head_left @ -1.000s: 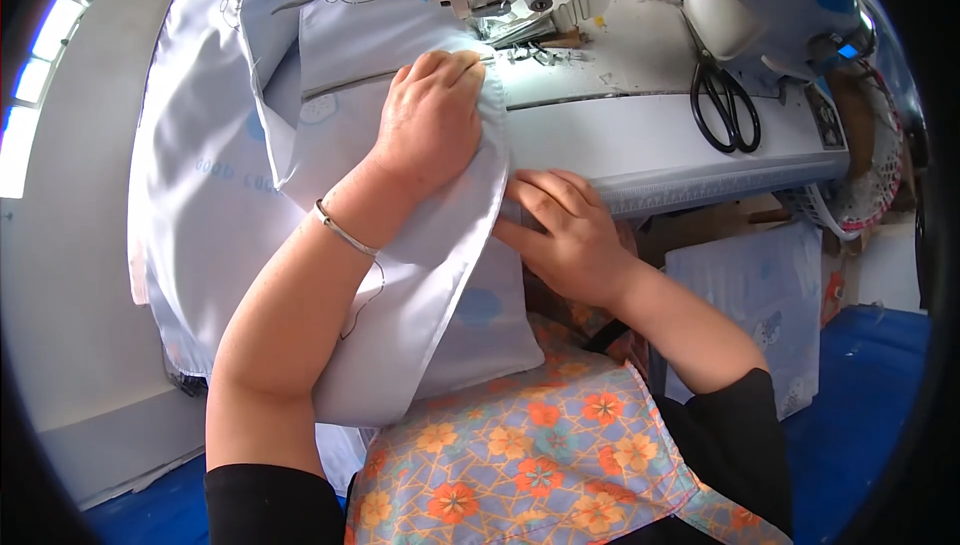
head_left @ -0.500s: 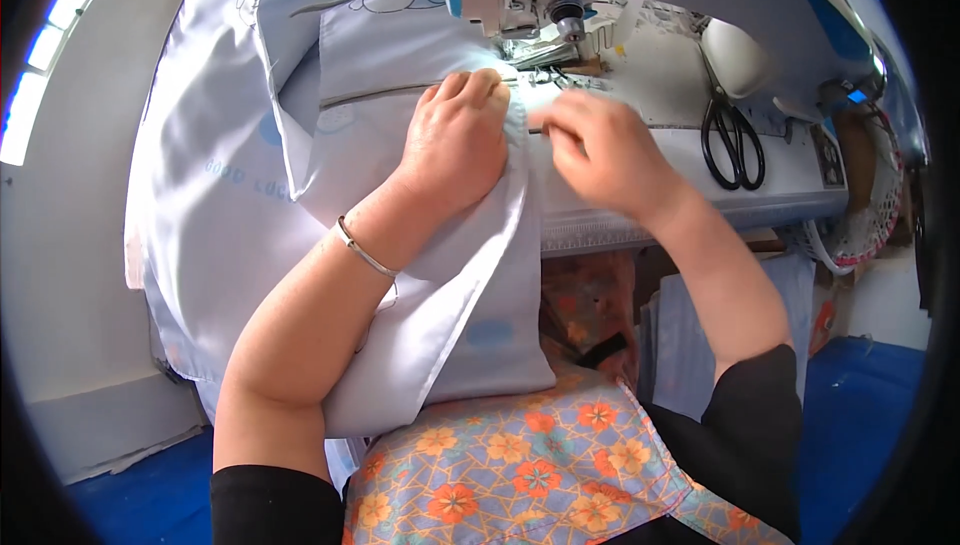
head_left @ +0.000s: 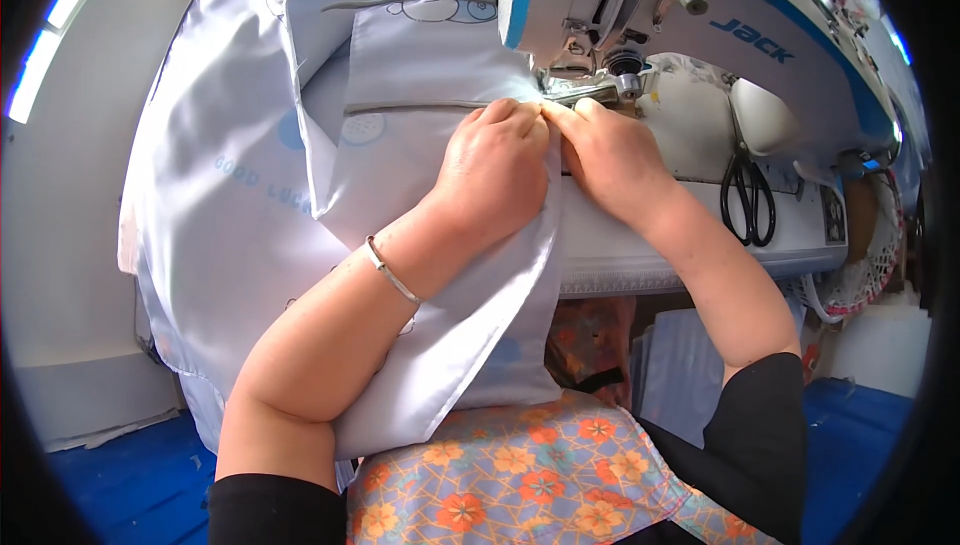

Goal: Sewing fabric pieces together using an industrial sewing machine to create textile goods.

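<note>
Pale lavender-white fabric (head_left: 225, 215) with light-blue prints spreads over the table's left side and drapes down toward my lap. My left hand (head_left: 495, 165) is closed on the fabric, knuckles up, just before the sewing machine's (head_left: 620, 5) needle area. Pressed against its fingertips, my right hand (head_left: 615, 160) pinches the fabric's edge there. The pinched spot itself is hidden by the fingers. A narrow grey strip (head_left: 410, 107) runs along the fabric to my left hand, and a second grey strip (head_left: 400, 0) lies farther back.
Black-handled scissors (head_left: 747, 200) lie on the machine table (head_left: 650, 270), right of my right forearm. A white rounded part (head_left: 762, 117) stands behind them. At the far right is a mesh basket (head_left: 880, 245). Folded pale cloth (head_left: 685, 365) hangs below the table edge.
My right hand has moved left from beside the fabric and now meets my left hand at its edge. The whole view has shifted, showing more of the machine.
</note>
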A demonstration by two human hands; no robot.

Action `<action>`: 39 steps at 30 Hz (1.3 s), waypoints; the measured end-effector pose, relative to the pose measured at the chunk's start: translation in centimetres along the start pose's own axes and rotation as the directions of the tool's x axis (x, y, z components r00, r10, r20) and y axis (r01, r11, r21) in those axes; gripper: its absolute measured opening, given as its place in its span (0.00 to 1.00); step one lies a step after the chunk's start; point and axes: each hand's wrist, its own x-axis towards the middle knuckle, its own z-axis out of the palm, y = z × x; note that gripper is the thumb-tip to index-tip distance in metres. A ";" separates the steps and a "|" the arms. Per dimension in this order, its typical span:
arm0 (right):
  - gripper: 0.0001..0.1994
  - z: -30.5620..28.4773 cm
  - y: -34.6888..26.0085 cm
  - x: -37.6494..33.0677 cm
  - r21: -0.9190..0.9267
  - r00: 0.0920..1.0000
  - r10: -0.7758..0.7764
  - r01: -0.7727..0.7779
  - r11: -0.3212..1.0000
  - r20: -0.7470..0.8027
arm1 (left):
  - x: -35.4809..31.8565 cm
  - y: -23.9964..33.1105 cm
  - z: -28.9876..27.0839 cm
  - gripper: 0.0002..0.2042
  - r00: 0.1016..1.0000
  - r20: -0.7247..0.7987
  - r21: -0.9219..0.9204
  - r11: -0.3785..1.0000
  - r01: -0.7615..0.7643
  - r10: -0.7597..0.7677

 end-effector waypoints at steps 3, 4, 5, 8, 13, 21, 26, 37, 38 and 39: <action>0.16 0.4 0.4 -0.1 0.001 0.997 -0.044 0.044 0.999 -0.059 | 0.1 -0.6 0.5 0.09 0.999 -0.036 0.009 1.000 0.001 -0.001; 0.16 0.6 0.2 -0.2 0.017 0.994 -0.066 0.068 0.998 -0.087 | 0.2 -0.8 0.6 0.09 0.999 -0.038 0.001 1.000 -0.005 0.005; 0.16 0.7 0.1 -0.2 0.033 0.990 -0.088 0.092 0.995 -0.114 | 0.2 -1.0 0.7 0.09 0.999 -0.050 0.017 1.000 -0.010 0.011; 0.16 0.6 0.4 -0.4 0.047 0.990 -0.068 0.074 0.996 -0.121 | 0.4 -1.2 0.7 0.08 0.998 -0.056 0.028 0.999 -0.022 0.023; 0.16 0.5 -0.2 -0.8 0.092 0.992 -0.016 0.027 0.995 -0.122 | 0.2 -1.1 0.3 0.11 1.000 -0.006 0.034 0.999 -0.004 0.004; 0.15 0.3 0.1 -0.4 0.028 0.998 -0.047 0.049 0.998 -0.044 | 0.2 -0.9 -0.3 0.17 0.998 0.063 0.035 0.999 -0.004 0.002; 0.14 1.0 0.2 -0.9 0.012 0.986 -0.105 0.107 0.994 -0.133 | 0.5 -1.2 0.2 0.16 0.999 0.042 0.051 0.999 -0.009 0.007; 0.18 -1.2 -2.6 -6.2 0.254 0.966 -0.041 0.108 0.961 -0.255 | -0.7 5.2 -5.8 0.18 0.940 0.332 0.037 0.995 -0.093 0.075; 0.20 -1.5 -3.4 -7.4 0.334 0.975 -0.093 0.157 0.929 -0.200 | -1.7 6.1 -6.1 0.18 0.938 0.339 0.047 0.995 -0.091 0.069; 0.22 -1.7 -4.1 -8.6 0.413 0.977 -0.151 0.200 0.889 -0.148 | -2.6 7.1 -6.2 0.19 0.914 0.405 0.113 0.993 -0.024 -0.024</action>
